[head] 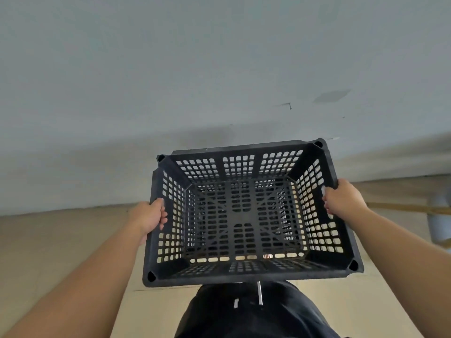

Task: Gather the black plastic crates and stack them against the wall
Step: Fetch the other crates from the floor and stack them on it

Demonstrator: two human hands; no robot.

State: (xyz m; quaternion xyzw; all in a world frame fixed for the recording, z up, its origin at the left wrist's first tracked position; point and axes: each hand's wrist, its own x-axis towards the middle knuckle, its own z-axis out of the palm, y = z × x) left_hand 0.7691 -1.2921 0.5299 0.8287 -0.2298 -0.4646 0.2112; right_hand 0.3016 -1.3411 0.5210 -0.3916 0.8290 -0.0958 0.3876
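Crate (pixel 246 215) is sitting mid-frame, carried in the air with the left hand (pixel 148 217) and right hand (pixel 343 200) curling fingers over its side rims. Wall (pixel 170 69) is right ahead, but no stack is showing, so I'm guessing stacking isn't done yet.

A beige floor (pixel 61 240) spread across the near ground. At the far right stood a grey pipe (pixel 439 223), with a yellowish stick (pixel 402 207) crossing it. Nearest, black clothing (pixel 280 318) showed, two white cords (pixel 259 292) hanging on it.
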